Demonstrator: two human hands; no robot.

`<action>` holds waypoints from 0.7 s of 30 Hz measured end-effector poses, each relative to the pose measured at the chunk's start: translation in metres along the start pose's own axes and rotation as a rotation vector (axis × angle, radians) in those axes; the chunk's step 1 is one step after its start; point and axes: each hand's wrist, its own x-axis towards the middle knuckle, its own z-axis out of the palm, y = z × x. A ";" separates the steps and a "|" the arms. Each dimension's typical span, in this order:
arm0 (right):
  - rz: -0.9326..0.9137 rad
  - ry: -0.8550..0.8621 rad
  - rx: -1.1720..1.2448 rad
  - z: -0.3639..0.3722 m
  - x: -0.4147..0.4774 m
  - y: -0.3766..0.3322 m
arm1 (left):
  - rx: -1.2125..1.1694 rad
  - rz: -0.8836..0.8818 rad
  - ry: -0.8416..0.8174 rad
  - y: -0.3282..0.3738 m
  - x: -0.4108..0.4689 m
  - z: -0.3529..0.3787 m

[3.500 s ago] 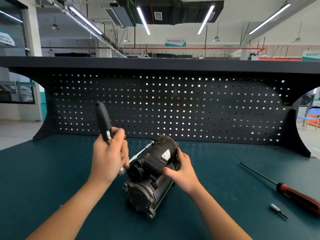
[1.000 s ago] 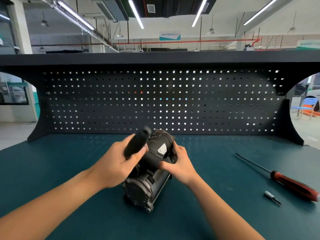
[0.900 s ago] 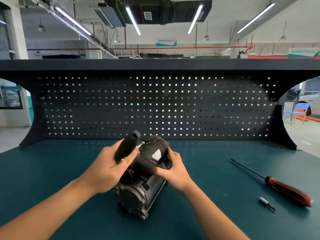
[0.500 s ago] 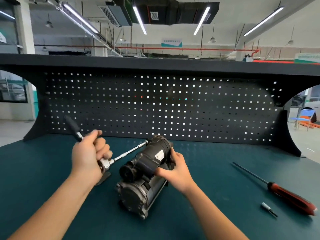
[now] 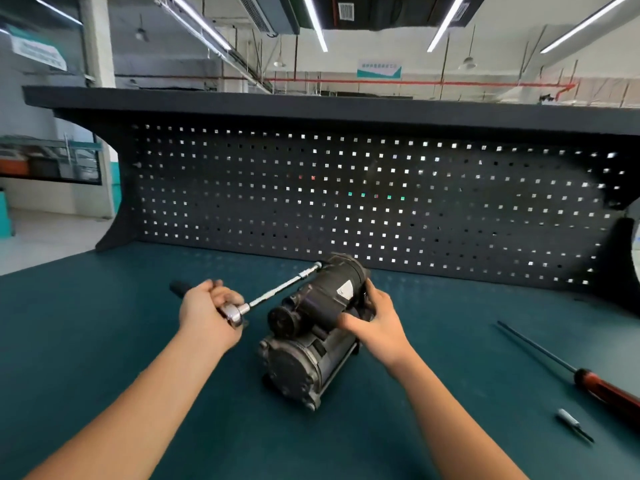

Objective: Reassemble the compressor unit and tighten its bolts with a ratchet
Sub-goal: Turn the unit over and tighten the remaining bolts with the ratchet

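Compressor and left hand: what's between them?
In the head view, the ratchet extension bar runs from the left hand to the far end of the compressor; otherwise bare bench.

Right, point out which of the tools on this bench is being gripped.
The ratchet, gripped by the left hand, its extension reaching the compressor; the red-handled screwdriver and small bit lie untouched.

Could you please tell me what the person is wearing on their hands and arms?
Nothing shows: the left hand and right hand are bare, without gloves, and both forearms are uncovered up to the frame edge, with no sleeves, watch or bands in view.
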 end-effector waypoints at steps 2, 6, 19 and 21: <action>0.000 0.006 -0.001 0.000 0.000 0.000 | 0.086 0.073 -0.051 -0.011 0.002 -0.004; 0.012 0.013 0.007 0.000 -0.001 0.000 | 0.646 0.652 -0.495 -0.017 -0.013 0.000; 0.009 0.033 -0.044 0.002 0.001 0.003 | -0.016 -0.023 0.046 0.003 -0.002 0.009; -0.004 0.042 -0.058 0.002 0.001 0.004 | 0.030 0.041 -0.004 -0.005 -0.008 0.012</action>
